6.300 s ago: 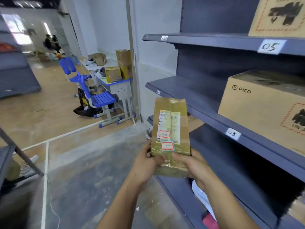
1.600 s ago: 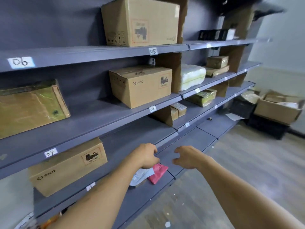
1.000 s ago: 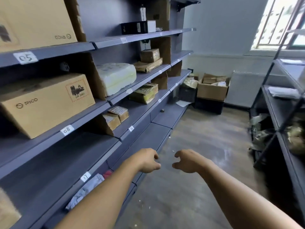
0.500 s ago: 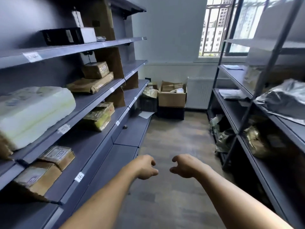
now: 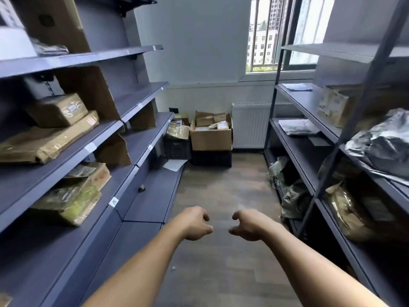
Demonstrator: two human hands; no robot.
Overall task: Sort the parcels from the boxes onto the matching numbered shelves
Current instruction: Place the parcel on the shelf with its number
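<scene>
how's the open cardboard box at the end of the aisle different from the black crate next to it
The open cardboard box is tan with solid walls; the black crate is dark with lattice walls. The box stands stacked on another black crate; the crate beside it sits lower, apparently on the floor. Both hold parcels.

Two empty hands, left hand and right hand. Beyond the fingertips: one open cardboard box and two black crates. Two shelf racks, one either side of the fingers.
</scene>
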